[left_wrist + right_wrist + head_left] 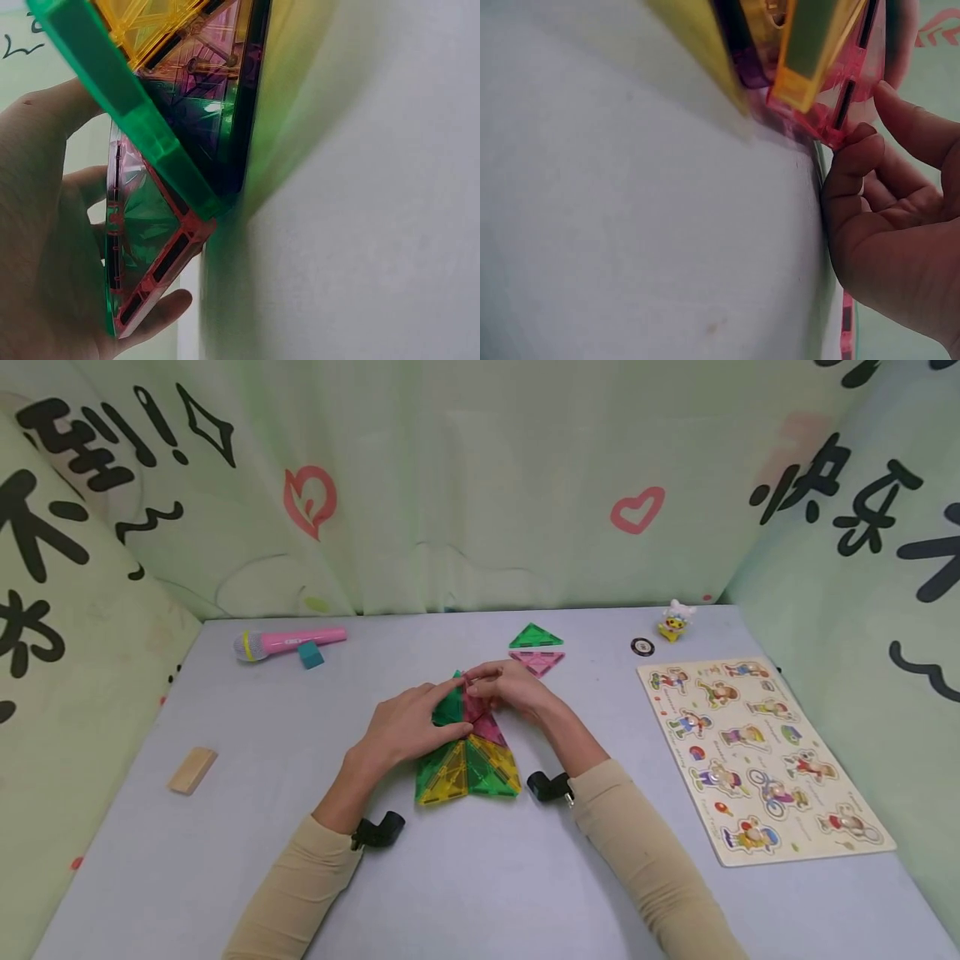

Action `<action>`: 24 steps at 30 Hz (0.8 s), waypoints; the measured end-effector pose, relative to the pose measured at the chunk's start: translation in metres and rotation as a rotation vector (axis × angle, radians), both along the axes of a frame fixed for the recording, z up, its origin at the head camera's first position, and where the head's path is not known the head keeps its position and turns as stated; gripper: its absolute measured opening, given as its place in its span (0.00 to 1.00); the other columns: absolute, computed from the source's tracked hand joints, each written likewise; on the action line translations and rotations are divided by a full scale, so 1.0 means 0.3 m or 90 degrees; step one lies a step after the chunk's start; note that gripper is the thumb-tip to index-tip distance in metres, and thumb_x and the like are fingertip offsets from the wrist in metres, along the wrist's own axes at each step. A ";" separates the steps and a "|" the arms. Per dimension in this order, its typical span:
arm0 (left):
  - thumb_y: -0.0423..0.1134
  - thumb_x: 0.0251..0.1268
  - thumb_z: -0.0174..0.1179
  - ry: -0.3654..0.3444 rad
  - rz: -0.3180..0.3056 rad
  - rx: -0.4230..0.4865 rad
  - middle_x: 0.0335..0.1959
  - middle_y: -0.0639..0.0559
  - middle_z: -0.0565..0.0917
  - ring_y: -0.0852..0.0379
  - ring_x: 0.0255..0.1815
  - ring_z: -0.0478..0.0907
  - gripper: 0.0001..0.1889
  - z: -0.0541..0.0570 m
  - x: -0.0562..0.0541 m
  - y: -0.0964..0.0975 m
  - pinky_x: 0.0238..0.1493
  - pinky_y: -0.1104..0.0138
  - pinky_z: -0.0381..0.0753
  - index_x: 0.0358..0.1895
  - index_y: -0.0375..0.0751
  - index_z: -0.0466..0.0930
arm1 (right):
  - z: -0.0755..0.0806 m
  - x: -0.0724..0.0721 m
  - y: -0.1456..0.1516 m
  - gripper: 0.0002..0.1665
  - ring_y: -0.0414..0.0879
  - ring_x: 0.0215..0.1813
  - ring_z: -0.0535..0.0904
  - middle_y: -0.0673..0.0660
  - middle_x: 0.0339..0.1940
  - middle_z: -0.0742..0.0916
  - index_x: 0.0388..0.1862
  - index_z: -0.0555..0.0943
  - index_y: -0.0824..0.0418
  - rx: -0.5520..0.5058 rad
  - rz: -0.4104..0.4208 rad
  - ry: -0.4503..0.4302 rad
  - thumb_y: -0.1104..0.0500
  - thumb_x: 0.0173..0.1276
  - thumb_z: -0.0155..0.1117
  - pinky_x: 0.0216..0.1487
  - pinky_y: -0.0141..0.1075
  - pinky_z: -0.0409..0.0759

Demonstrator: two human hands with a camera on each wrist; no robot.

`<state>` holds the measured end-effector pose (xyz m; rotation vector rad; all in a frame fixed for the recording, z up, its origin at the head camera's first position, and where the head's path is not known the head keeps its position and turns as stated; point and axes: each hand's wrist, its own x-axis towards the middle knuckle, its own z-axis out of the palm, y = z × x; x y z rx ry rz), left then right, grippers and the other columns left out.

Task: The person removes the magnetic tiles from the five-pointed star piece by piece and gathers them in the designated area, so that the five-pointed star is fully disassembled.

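Note:
A structure of see-through magnetic tiles [468, 768] in green, yellow and pink sits mid-table, with purple tile edges showing in the left wrist view. My left hand [405, 722] holds its left side, the thumb laid across the front and the fingers at the green tile [447, 708]. In the left wrist view this hand [45, 225] curves around a green tile and a pink-edged triangle tile [165, 266]. At the upper right, my right hand [517, 689] pinches the pink tile [483, 722]. The right wrist view shows thumb and bent forefinger at the pink corner [836, 131].
Behind the hands lie a green triangle tile [535, 636] and a pink triangle tile [538, 662]. A pink toy microphone [292, 642], blue cube [310, 654] and wooden block [192, 770] are leftward. Rightward are a picture puzzle board [765, 760], small black wheel [642, 647] and figurine [675, 621].

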<state>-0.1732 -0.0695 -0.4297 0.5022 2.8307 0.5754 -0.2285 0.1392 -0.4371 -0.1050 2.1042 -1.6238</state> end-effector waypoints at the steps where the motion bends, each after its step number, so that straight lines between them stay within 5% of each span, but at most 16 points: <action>1: 0.76 0.60 0.50 0.000 -0.001 -0.001 0.68 0.49 0.74 0.48 0.61 0.76 0.43 0.001 0.001 0.000 0.55 0.49 0.79 0.78 0.68 0.53 | -0.001 0.000 0.000 0.22 0.42 0.28 0.71 0.49 0.39 0.87 0.60 0.80 0.62 -0.003 -0.004 -0.003 0.59 0.68 0.66 0.32 0.32 0.73; 16: 0.75 0.61 0.51 0.003 -0.003 0.002 0.70 0.48 0.72 0.47 0.66 0.74 0.43 0.001 0.003 0.003 0.58 0.47 0.79 0.78 0.65 0.55 | -0.028 -0.006 0.024 0.21 0.38 0.33 0.75 0.49 0.43 0.84 0.62 0.75 0.70 -0.113 -0.041 -0.049 0.65 0.73 0.57 0.36 0.29 0.74; 24: 0.75 0.61 0.50 0.001 -0.001 0.000 0.70 0.49 0.72 0.47 0.66 0.74 0.42 -0.003 0.000 0.003 0.57 0.47 0.79 0.77 0.66 0.56 | -0.044 -0.007 0.045 0.10 0.40 0.31 0.75 0.49 0.36 0.84 0.52 0.76 0.65 -0.201 -0.026 -0.060 0.66 0.75 0.53 0.35 0.29 0.74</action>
